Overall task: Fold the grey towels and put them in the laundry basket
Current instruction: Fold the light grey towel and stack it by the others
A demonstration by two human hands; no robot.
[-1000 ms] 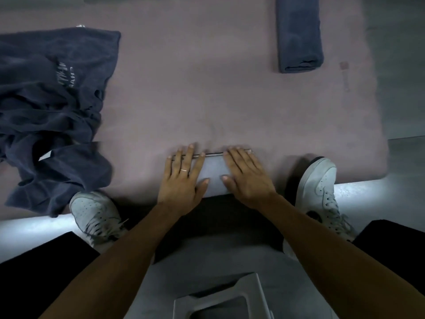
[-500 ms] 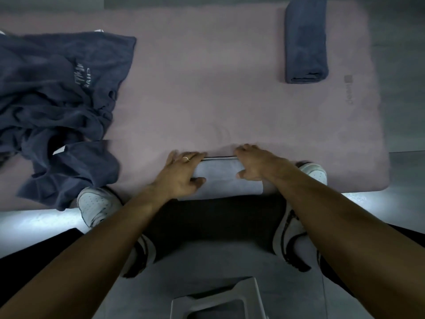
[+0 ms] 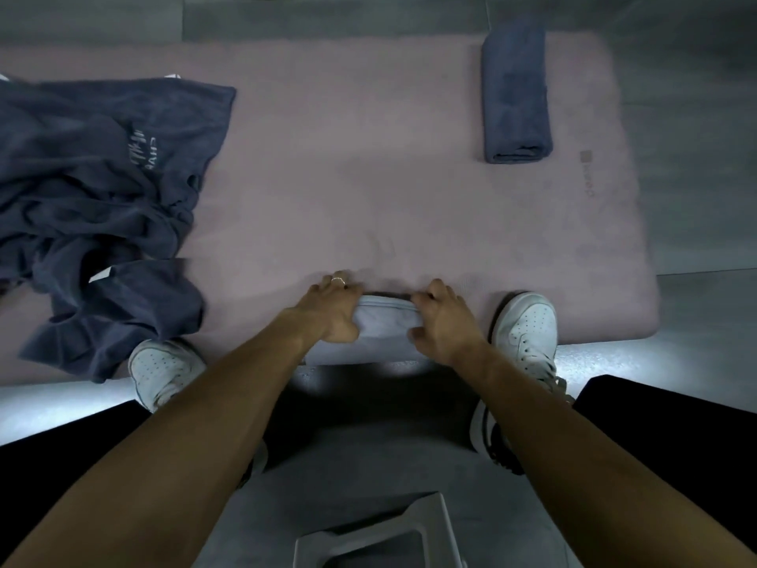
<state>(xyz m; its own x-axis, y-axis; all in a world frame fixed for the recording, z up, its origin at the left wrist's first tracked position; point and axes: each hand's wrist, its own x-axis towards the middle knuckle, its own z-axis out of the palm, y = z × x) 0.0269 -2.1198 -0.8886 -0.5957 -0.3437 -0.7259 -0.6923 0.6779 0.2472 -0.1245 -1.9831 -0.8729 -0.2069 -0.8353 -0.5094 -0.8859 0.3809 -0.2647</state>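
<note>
Head view: we note a small folded grey towel [image 3: 385, 330] at the near edge of the pink mat [image 3: 368, 190], between two white shoes. The left hand [image 3: 334, 311] grips its left end, fingers curled over the far edge, thumb on top; the right hand [image 3: 444, 317] grips the right end likewise. A rolled dark towel [image 3: 515, 96] lies at the mat's far right, a crumpled dark pile [image 3: 94, 190] at left. The laundry basket rim [image 3: 381, 535] shows at bottom centre.
</note>
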